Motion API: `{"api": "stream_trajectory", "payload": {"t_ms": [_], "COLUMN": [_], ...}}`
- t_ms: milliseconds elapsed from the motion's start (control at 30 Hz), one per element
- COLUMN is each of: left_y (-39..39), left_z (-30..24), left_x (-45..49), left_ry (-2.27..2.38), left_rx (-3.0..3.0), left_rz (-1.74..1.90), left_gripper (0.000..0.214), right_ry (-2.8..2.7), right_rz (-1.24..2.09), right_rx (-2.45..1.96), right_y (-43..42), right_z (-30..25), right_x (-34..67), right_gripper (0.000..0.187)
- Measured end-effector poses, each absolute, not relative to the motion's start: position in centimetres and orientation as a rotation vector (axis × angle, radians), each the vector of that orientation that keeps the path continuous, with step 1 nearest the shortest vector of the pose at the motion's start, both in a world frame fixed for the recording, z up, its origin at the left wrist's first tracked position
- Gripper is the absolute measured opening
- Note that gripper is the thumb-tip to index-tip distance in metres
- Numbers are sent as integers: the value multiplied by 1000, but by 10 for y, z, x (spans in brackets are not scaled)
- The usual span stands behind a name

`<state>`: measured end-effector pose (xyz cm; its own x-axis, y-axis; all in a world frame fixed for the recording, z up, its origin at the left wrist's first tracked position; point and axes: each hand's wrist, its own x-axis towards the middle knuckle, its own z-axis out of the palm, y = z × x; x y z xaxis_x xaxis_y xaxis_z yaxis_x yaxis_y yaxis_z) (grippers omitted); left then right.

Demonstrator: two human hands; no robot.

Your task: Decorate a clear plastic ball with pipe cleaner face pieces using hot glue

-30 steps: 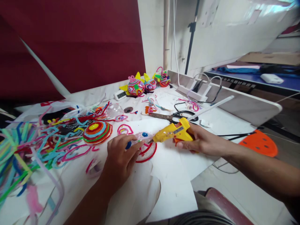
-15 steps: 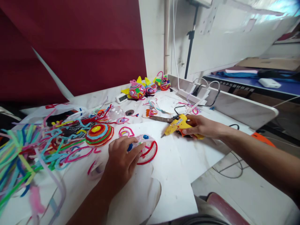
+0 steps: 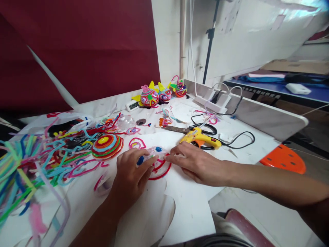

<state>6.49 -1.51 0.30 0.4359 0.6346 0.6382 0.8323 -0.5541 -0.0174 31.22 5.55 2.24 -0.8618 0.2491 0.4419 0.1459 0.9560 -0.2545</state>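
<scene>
A clear rounded plastic piece trimmed with red pipe cleaner (image 3: 159, 175) and blue spots lies on the white paper, partly covered by my fingers. My left hand (image 3: 133, 169) is curled over its left side, thumb and fingers gripping it. From the right, my right hand (image 3: 195, 161) reaches its upper right edge, with the fingertips closed together on the pipe cleaner there; the exact pinch is partly hidden. Just beyond my right hand lies a yellow hot glue gun (image 3: 196, 135), let go, beside black-handled scissors (image 3: 177, 129). A striped pipe-cleaner dome (image 3: 107, 145) sits left of my left hand.
Loose pipe cleaners (image 3: 23, 171) heap on the left. Finished pipe-cleaner fish (image 3: 149, 96) stand at the back near a small digital timer (image 3: 132, 105). A power strip (image 3: 210, 104) with cables runs along the raised right edge. An orange stool (image 3: 284, 159) is below.
My right hand has let go of the glue gun, leaving it on the table, and moved left to the plastic piece. My left hand stays on the piece.
</scene>
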Motion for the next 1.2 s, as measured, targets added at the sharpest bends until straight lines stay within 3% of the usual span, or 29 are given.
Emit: {"api": "stream_trajectory", "payload": {"t_ms": [400, 1200], "left_y": [-15, -17], "left_z": [2, 4], "left_x": [65, 65], "left_ry": [-1280, -1326], "left_rx": [-2375, -2323], "left_rz": [-860, -877], "left_gripper": [29, 25], "right_ry": [-2711, -2703], "right_rz": [-124, -271], "right_rx": [-261, -241], "right_y": [59, 55], "right_z": [9, 5], "right_x": [304, 302], "right_gripper": [37, 32]}}
